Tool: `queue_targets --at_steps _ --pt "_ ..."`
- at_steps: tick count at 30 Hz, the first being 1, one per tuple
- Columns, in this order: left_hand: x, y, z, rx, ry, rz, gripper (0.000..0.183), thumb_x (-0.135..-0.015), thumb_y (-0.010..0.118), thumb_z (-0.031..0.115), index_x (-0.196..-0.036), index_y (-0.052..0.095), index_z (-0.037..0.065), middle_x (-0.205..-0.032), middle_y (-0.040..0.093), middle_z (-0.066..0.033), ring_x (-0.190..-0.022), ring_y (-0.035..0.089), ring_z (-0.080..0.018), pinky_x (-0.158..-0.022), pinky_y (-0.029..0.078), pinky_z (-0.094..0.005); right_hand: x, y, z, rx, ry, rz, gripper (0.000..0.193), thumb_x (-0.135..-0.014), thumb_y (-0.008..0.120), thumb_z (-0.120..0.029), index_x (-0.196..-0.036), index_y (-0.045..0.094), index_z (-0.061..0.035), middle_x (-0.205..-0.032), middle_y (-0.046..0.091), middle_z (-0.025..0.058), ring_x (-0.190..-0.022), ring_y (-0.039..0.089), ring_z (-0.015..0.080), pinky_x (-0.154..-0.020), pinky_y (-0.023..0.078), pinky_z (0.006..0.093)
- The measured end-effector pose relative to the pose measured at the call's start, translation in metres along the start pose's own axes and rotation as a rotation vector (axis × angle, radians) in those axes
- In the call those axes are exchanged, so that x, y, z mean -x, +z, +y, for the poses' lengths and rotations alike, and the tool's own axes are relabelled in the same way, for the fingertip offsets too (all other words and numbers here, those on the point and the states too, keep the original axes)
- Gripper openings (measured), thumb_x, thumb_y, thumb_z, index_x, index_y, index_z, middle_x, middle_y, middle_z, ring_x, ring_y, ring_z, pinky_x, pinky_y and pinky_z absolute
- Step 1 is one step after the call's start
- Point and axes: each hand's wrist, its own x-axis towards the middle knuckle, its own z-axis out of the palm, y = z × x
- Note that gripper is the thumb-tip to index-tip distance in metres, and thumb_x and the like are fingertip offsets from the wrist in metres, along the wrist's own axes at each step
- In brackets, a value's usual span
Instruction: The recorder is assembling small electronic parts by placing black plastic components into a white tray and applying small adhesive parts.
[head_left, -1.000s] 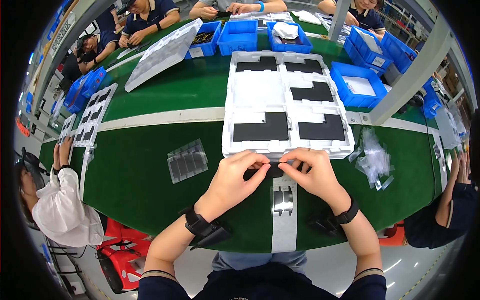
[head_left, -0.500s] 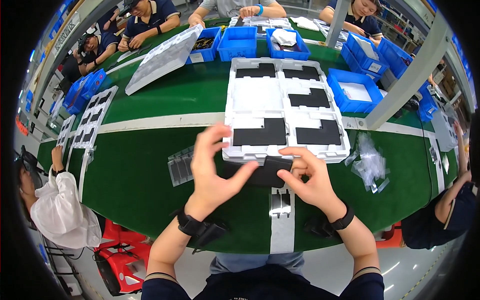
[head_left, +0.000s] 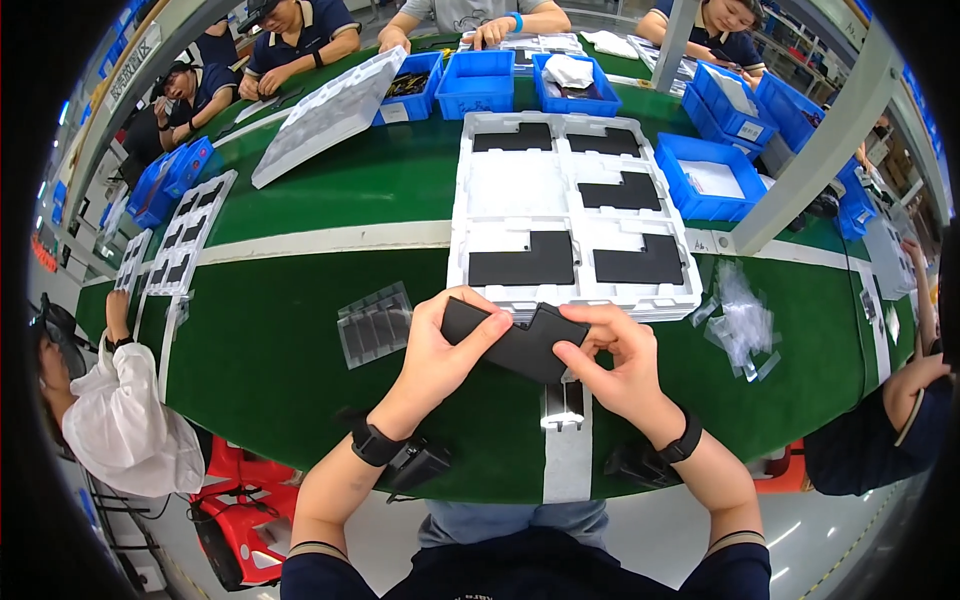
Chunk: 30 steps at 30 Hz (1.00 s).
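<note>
In front of my chest a flat black L-shaped piece (head_left: 528, 348) hangs tilted above the table, gripped from both sides. My left hand (head_left: 436, 350) pinches its narrower left arm, thumb on top. My right hand (head_left: 622, 362) holds the wider right end near the notch between thumb and fingers. Just beyond lies a stack of white plastic trays (head_left: 514, 185). Its top tray carries several similar black L-shaped pieces (head_left: 640, 262), and the middle-left compartment is bare. Below the held piece, a clear film with dark strips (head_left: 563, 404) rests on the white line.
A clear sheet with strips (head_left: 376, 328) lies left of my hands; loose clear plastic strips (head_left: 742, 325) are piled at right. Blue bins (head_left: 708, 180) stand beyond, beside a grey post (head_left: 820, 150). A white tray (head_left: 325, 120) leans at far left. Several people work around the green table.
My left hand, open and beside the tray before, has closed on the left part of the black piece. The piece is now turned with its notch and face showing more fully.
</note>
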Motion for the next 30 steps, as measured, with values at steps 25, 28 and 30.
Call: queue_targets --at_steps 25,28,30 --pt "0.012 0.018 0.000 0.056 -0.124 -0.399 0.022 -0.080 0.063 0.012 -0.099 0.059 0.003 -0.084 0.058 -0.0050 -0.073 0.054 -0.0089 -0.066 0.045 -0.0235 0.036 -0.048 -0.051 -0.456 0.187 -0.186 0.037 -0.065 0.077 -0.011 -0.091 0.051 -0.0057 -0.110 0.056 0.0184 -0.107 0.052 0.0261 -0.094 0.037 0.0365" --pt "0.019 0.025 -0.010 -0.532 0.148 -0.407 0.030 -0.071 0.070 0.009 -0.100 0.062 0.008 -0.086 0.054 -0.0062 -0.071 0.053 -0.0165 -0.065 0.044 -0.0262 0.062 -0.063 -0.075 0.436 0.153 -0.286 0.038 -0.059 0.078 -0.013 -0.085 0.051 -0.0059 -0.096 0.061 0.0081 -0.104 0.052 0.0271 -0.085 0.043 0.0370" --pt "0.023 0.031 -0.015 -0.600 0.201 -0.426 0.032 -0.069 0.071 0.010 -0.100 0.062 0.008 -0.084 0.052 -0.0061 -0.071 0.053 -0.0175 -0.064 0.045 -0.0272 0.074 -0.060 -0.067 0.706 0.082 -0.387 0.033 -0.061 0.075 -0.014 -0.085 0.052 -0.0074 -0.098 0.061 0.0036 -0.105 0.050 0.0275 -0.082 0.042 0.0382"
